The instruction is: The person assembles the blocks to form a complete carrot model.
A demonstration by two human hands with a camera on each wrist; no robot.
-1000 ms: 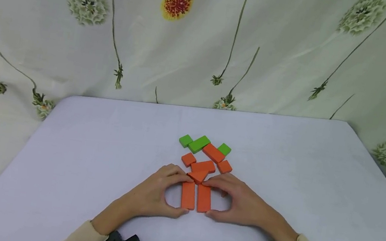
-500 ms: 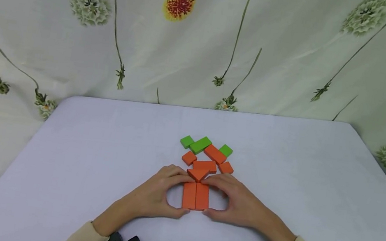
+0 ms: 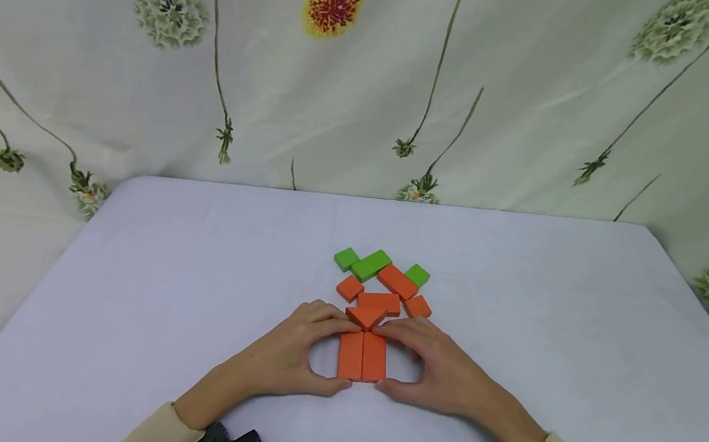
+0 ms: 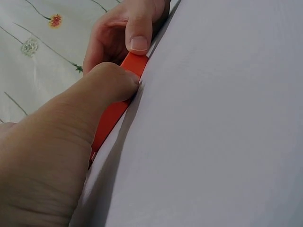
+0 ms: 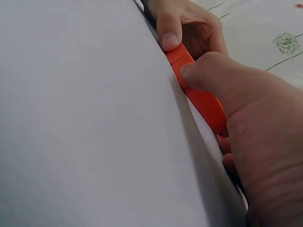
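Because the gap had closed, the left block [image 3: 351,356] and right block [image 3: 374,358] lay touching beside the triangle [image 3: 365,317], pinched by left hand [image 3: 293,353] and right hand [image 3: 445,368] respectively, so the pair seemed aligned.

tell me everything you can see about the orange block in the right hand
The orange block is a plain rectangular slab, longer than wide, with a smooth, painted-looking surface; what it is made of is hard to tell. It lies flat on the pale table, its length running roughly away from the person. The right hand grips it end to end, thumb at the near end, fingers at the far end. Its left long side meets a matching block held by the left hand.
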